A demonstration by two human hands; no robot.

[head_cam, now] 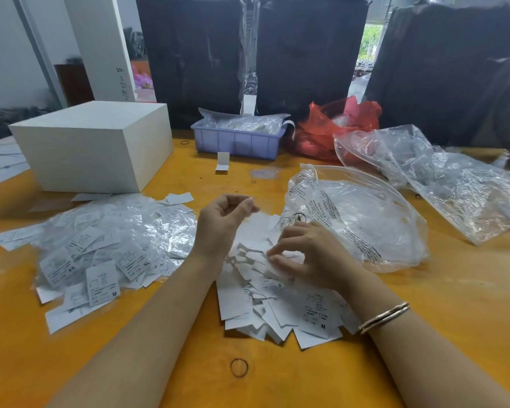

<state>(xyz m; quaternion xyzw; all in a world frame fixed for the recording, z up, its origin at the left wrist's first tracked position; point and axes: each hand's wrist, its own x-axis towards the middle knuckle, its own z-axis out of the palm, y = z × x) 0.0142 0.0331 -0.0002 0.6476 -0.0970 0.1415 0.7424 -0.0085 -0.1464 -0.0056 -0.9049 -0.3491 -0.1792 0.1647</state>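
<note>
A loose heap of white paper size labels (277, 304) lies on the orange table (454, 304) in front of me. My right hand (306, 254), with a bracelet on its wrist, rests on top of that heap, and its fingertips and thumb pinch at one label. My left hand (224, 219) hovers just left of the heap with its fingers loosely curled, and I see nothing in it. To the left lies a second pile of labels in small clear bags (106, 248), printed with sizes such as XS, M and XL.
A large clear printed bag (357, 219) lies right of my hands, with more crumpled clear plastic (454, 184) beyond it. A white box (95, 145), a blue tray (236, 141) and a red bag (336, 125) stand further back. A rubber band (239, 367) lies near me.
</note>
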